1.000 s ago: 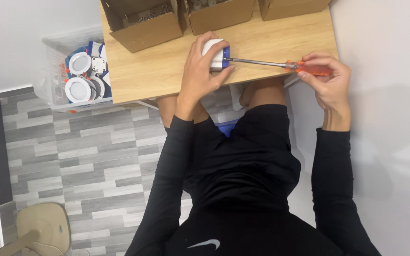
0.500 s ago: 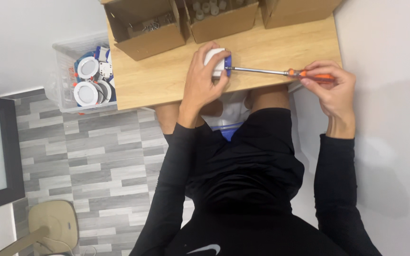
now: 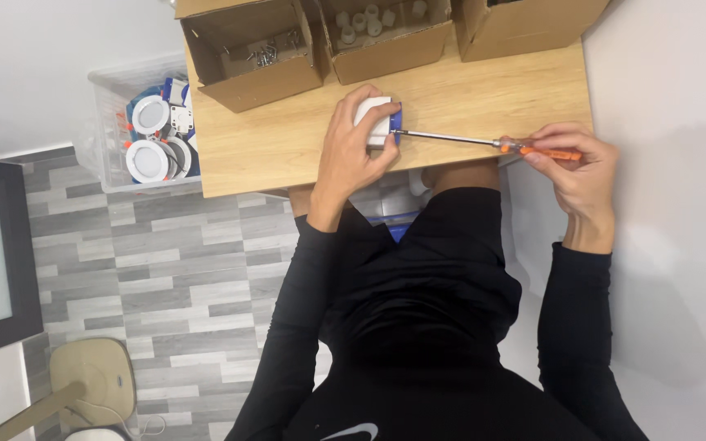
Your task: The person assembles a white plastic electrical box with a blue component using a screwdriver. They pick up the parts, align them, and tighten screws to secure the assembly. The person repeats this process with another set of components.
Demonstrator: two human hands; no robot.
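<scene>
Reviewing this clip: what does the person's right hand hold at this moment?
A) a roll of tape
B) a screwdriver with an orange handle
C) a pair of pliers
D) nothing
B: the right hand grips the orange handle of a screwdriver, whose long metal shaft reaches to the small white and blue part that the left hand holds on the wooden table.

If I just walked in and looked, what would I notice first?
First, the long screwdriver with the orange handle lying across the wooden table, held at its handle by the right hand, its tip at a small white and blue part under the left hand. Behind stand three open brown cardboard boxes, and left of the table a clear plastic bin of round white lamps.
</scene>
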